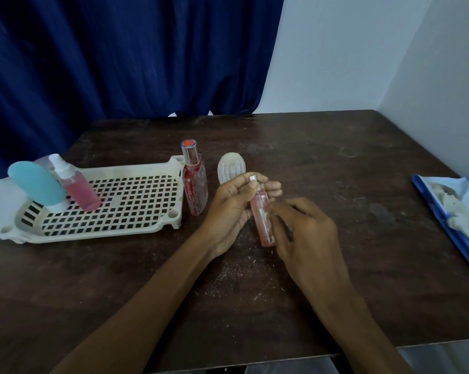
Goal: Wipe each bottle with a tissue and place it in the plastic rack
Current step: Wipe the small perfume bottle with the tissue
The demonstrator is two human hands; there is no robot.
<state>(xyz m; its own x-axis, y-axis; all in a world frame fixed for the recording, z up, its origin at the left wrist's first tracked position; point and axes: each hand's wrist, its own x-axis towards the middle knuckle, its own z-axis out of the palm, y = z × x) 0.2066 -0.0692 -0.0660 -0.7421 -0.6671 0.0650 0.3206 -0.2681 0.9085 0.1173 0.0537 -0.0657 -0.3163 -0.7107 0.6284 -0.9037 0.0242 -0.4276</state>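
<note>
My left hand (233,206) grips the top of a slim pink bottle (261,217) with a silver cap, held tilted above the table. My right hand (303,233) curls against the bottle's lower side, fingertips on it; a scrap of tissue between them is hard to make out. The cream plastic rack (136,225) lies at the left. A teal bottle (36,184) and a pink spray bottle (77,184) stand in its left end. A red-patterned bottle (195,182) stands just right of the rack. A white ribbed bottle (230,168) is behind my left hand.
A blue tissue pack (454,214) with white tissues lies at the table's right edge. The dark wooden table (336,163) carries pale crumbs near my wrists. A blue curtain hangs behind, a white wall at the right.
</note>
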